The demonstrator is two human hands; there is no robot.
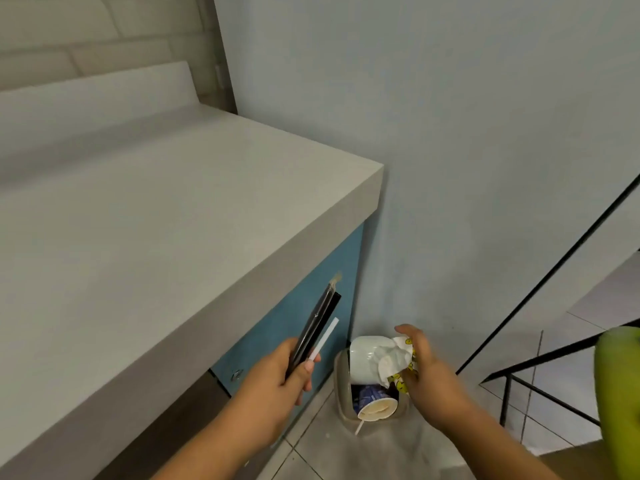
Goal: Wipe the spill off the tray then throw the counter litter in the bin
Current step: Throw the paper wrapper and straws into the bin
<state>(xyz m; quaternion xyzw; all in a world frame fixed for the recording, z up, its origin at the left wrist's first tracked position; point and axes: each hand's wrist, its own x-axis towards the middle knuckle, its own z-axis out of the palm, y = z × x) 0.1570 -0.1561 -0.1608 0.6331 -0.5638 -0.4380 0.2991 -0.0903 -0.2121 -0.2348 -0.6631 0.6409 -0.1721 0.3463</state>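
Wall (467, 133): pale blue-grey, plain, evenly lit. Countertop (156, 220): grey-beige, with a raised back edge, butting against the wall. Beige tiling (62, 32) sits behind it. Cabinet front (311, 289) below is blue, with a small round lock (236, 374). Floor (346, 455): light grey tiles. Black metal railing (540, 372) at right.
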